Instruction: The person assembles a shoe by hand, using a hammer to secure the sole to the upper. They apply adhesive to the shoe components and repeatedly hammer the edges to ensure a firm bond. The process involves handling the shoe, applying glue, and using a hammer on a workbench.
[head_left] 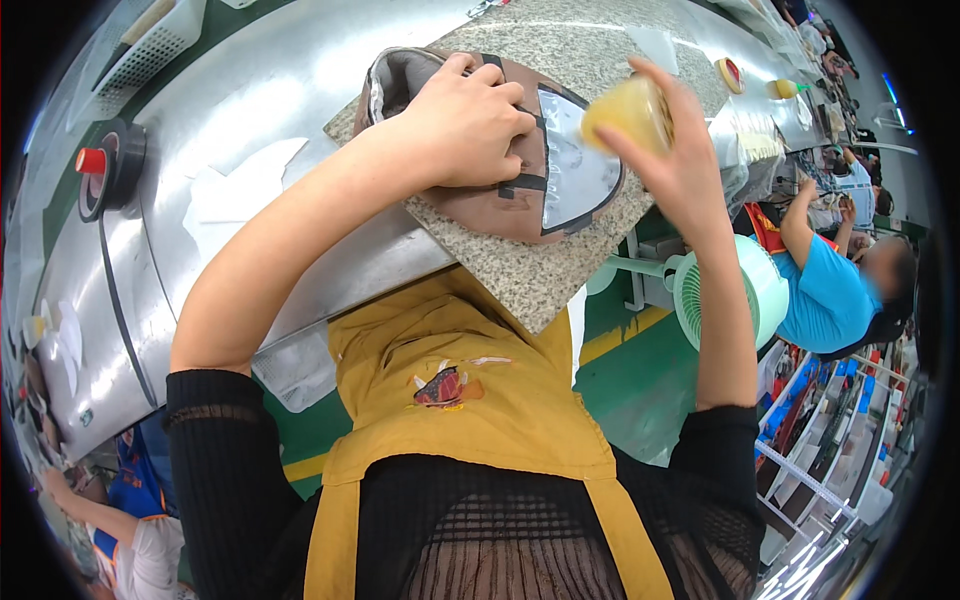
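Observation:
A brown rounded bag-like piece (490, 212) lies on a speckled stone slab (530, 290). Black strips cross it, a pale glossy panel (580, 180) covers its right end, and grey lining shows in its opening at the left. My left hand (470, 125) grips the top of this piece with bent fingers; the thumb is hidden. Over the pale panel, my right hand (675, 150) is closed around a yellow translucent container (625, 112). Motion blurs the container, so its exact shape is unclear.
A black tape roll (125, 165) and white paper (240, 190) lie on the metal table (310, 290) at left. A yellow bottle with a green tip (786, 89) stands farther right. Below my right forearm is a mint-green fan (765, 290); a co-worker in blue (830, 300) sits beyond.

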